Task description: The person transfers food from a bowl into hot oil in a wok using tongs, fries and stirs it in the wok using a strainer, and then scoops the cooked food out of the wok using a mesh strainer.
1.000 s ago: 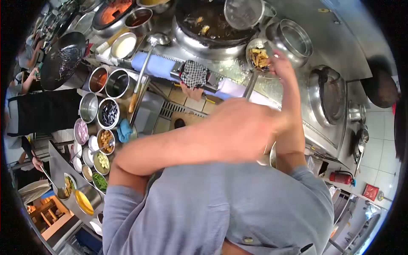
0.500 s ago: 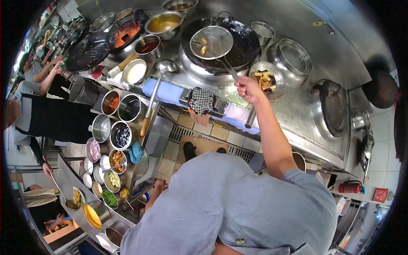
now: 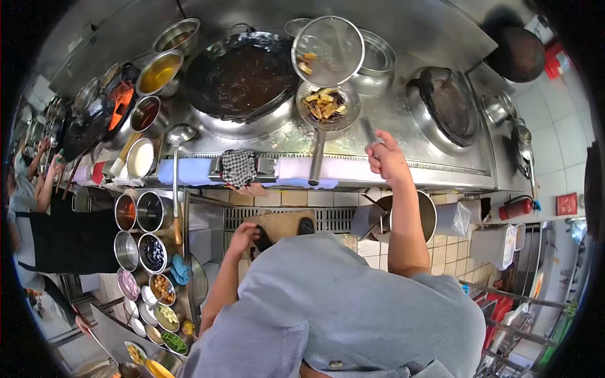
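My right hand (image 3: 386, 157) is closed around the handle of a mesh strainer (image 3: 343, 38), which is tilted above a perforated ladle (image 3: 304, 116). A few pale fried pieces (image 3: 307, 62) lie in the mesh. Below them, fried strips (image 3: 324, 104) fill the perforated ladle, whose thick handle (image 3: 318, 157) points toward me over the stove's front edge. To its left sits a large black wok (image 3: 246, 75) with dark oil in it. My left hand (image 3: 242, 240) hangs low beside my body, its fingers loosely apart, holding nothing that I can see.
On the left stand bowls of sauces (image 3: 126, 211) and cut ingredients (image 3: 162, 288). A long ladle (image 3: 178, 183) lies near a white-filled pot (image 3: 140, 157). A second wok (image 3: 446, 107) sits to the right. Another person (image 3: 53, 239) works at far left.
The strainer has moved right, from over the wok to above the perforated ladle, with its pieces slid to one side. My view has turned right, and my left hand has come forward.
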Available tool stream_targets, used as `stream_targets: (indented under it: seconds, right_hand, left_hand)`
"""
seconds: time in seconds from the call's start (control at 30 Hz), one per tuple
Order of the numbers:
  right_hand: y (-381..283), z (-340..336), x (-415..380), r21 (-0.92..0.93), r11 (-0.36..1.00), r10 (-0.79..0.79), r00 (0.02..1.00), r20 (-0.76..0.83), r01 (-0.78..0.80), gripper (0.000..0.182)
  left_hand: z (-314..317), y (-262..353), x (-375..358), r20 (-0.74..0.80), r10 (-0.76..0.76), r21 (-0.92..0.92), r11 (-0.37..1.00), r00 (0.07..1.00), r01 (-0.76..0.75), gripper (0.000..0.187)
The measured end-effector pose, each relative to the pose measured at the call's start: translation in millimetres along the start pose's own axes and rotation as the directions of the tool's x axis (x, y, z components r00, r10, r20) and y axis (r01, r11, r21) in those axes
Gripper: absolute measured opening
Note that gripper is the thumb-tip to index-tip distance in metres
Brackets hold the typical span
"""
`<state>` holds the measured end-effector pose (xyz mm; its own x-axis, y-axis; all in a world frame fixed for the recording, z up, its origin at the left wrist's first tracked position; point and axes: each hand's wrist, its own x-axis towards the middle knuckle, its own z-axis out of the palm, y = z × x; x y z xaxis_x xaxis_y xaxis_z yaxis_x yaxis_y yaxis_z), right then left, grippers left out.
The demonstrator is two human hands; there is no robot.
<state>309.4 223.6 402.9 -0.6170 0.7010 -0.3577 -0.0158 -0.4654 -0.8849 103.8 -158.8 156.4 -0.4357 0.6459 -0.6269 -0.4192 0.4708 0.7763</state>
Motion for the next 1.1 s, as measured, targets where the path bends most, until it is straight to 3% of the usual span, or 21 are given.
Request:
stream_targets:
  seconds: [0.07, 0.13, 0.2, 0.23, 0.3, 0.33, 0.37, 0.43, 0.53, 0.6, 0.63, 0.67, 0.73, 0.8, 0.83, 0.9, 1.0, 1.07, 1.1]
  right_hand:
    - [-9, -14, -15, -0.159, 0.987, -0.045, 0.998, -0.047, 0.037, 0.027]
    - [-3, -37, -16, -0.067, 0.998, -0.007, 0.999, -0.046, 0.004, 0.026]
    - [15, -68, -5, -0.03, 0.999, 0.01, 0.998, -0.057, -0.011, 0.027]
    - [20, -72, -1, -0.251, 0.968, -0.069, 0.984, -0.164, 0.026, 0.028]
    - [27, -70, 10, -0.647, 0.762, -0.277, 0.914, -0.297, 0.02, 0.03]
    - [22, -78, 19, -0.784, 0.617, -0.376, 0.901, -0.217, 0.068, 0.033]
    - [12, -72, 25, -0.684, 0.724, -0.368, 0.888, -0.274, 0.089, 0.031]
    - [-22, -53, 37, -0.625, 0.757, -0.402, 0.891, -0.212, 0.193, 0.03]
    - [-65, -32, 87, -0.785, 0.545, -0.564, 0.821, -0.083, 0.295, 0.033]
    - [-81, 0, 123, -0.909, 0.221, -0.798, 0.601, 0.039, 0.353, 0.034]
    - [-83, 17, 146, -0.904, 0.263, -0.782, 0.623, 0.005, 0.338, 0.034]
    - [-80, 34, 170, -0.897, 0.306, -0.765, 0.644, -0.032, 0.319, 0.035]
    - [-58, 62, 218, -0.905, 0.331, -0.733, 0.677, -0.068, 0.268, 0.036]
    - [-26, 60, 270, -0.948, 0.248, -0.605, 0.796, 0.009, 0.199, 0.036]
    - [-23, 60, 273, -0.945, 0.256, -0.598, 0.802, 0.011, 0.204, 0.036]
    - [-18, 65, 263, -0.938, 0.275, -0.584, 0.811, 0.01, 0.21, 0.036]
    - [-37, 75, 195, -0.879, 0.313, -0.722, 0.691, 0.026, 0.36, 0.035]
    - [-61, 90, 132, -0.906, 0.312, -0.747, 0.663, -0.048, 0.286, 0.031]
    - [-62, 91, 108, -0.917, 0.312, -0.76, 0.644, -0.084, 0.249, 0.03]
  left_hand:
    - [36, 41, 23, 0.148, -0.065, 0.082, 0.995, 0.987, 0.053, 0.025]
    - [71, 73, 40, 0.312, -0.068, 0.09, 0.995, 0.948, 0.041, 0.032]
    - [108, 107, 47, 0.423, -0.103, -0.053, 0.989, 0.9, 0.138, 0.039]
    - [125, 120, 52, 0.449, -0.122, -0.136, 0.97, 0.885, 0.202, 0.04]
    - [151, 142, 65, 0.495, -0.146, -0.293, 0.9, 0.856, 0.323, 0.043]
    - [161, 150, 72, 0.488, -0.16, -0.314, 0.885, 0.858, 0.344, 0.042]
    - [170, 156, 80, 0.482, -0.173, -0.337, 0.868, 0.859, 0.364, 0.042]
    - [181, 160, 93, 0.491, -0.21, -0.344, 0.845, 0.845, 0.41, 0.042]
    - [189, 171, 104, 0.542, -0.268, -0.332, 0.802, 0.796, 0.497, 0.039]
    - [192, 173, 112, 0.599, -0.216, -0.416, 0.739, 0.771, 0.53, 0.037]
    - [195, 174, 116, 0.628, -0.189, -0.45, 0.703, 0.755, 0.55, 0.036]
    - [202, 187, 107, 0.529, -0.238, -0.494, 0.694, 0.814, 0.524, 0.031]
    - [201, 173, 123, 0.59, -0.213, -0.523, 0.633, 0.779, 0.57, 0.027]
    - [201, 181, 117, 0.573, -0.236, -0.554, 0.595, 0.785, 0.583, 0.02]
    - [199, 184, 116, 0.582, -0.238, -0.543, 0.599, 0.778, 0.589, 0.019]
    - [192, 194, 116, 0.6, -0.245, -0.517, 0.609, 0.762, 0.602, 0.016]
    - [180, 221, 121, 0.683, -0.23, -0.481, 0.572, 0.693, 0.664, 0.01]
    - [178, 243, 124, 0.754, -0.245, -0.448, 0.487, 0.61, 0.749, 0.011]
    - [176, 267, 104, 0.739, -0.223, -0.448, 0.543, 0.636, 0.711, 0.017]
